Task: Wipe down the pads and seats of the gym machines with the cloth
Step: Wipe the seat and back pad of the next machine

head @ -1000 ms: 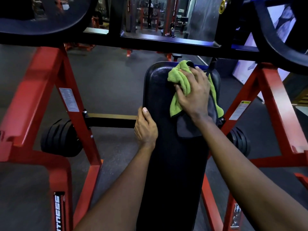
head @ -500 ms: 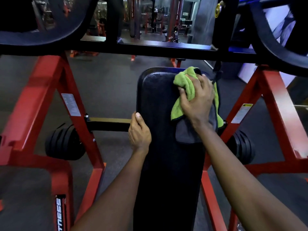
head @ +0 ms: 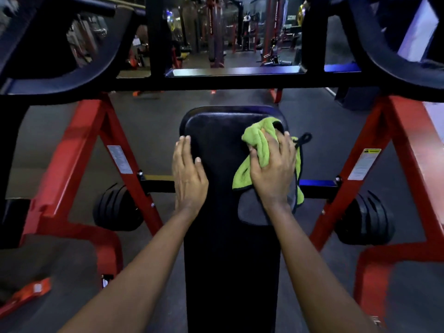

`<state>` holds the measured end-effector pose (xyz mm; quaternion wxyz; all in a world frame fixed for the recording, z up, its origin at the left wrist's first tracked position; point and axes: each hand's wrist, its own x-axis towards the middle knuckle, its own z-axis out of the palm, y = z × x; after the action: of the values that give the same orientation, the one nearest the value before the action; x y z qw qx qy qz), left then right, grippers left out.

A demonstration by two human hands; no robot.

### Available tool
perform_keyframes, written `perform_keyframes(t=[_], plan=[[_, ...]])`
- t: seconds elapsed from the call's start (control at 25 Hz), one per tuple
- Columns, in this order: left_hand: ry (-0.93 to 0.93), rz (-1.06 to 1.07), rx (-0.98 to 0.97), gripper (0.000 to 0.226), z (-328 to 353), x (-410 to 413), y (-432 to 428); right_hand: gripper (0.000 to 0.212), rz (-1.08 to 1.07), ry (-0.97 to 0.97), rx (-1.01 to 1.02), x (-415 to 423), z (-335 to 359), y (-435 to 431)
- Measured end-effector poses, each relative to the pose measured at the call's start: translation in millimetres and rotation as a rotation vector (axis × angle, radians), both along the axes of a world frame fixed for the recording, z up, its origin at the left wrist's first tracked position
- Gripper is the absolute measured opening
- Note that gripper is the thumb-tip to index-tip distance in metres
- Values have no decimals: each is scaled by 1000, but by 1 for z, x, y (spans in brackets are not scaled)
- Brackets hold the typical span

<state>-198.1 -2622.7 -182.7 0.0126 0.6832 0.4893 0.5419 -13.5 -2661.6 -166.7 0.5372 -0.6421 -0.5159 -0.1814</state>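
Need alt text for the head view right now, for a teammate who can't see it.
A person's right hand holds a bunched green cloth against the far right corner of a long black bench pad, while the left hand rests flat along the pad's left edge. On both sides stand red frame legs and black weight plates.

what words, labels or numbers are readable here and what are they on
None can be read.
Grey sticker on the left red steel upright: blurred.
Yellow-headed white warning sticker on the right red steel upright: too small.
Black label on the lower left frame: blurred.
Lime-green microfibre cloth, black vinyl bench pad: no text seen.
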Motion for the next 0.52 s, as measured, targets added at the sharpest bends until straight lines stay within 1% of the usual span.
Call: perform_keyframes(t=[0.08,0.16,0.28,0.4,0.44,0.52], plan=[[229,-86,97,51,27,13,5,45,13,38,2,-2,2,0],[387,-138,143,51,53,28,17,44,36,60,5,-1,22,9],[474,-132,141,50,68,47,34,44,98,57,2,13,56,26],[526,-43,167,51,61,49,43,43,157,34,68,26,38,15],[536,-14,188,51,59,50,43,43,176,90,84,29,24,7],[545,21,214,52,58,53,42,46,200,277,75,32,-1,-7]])
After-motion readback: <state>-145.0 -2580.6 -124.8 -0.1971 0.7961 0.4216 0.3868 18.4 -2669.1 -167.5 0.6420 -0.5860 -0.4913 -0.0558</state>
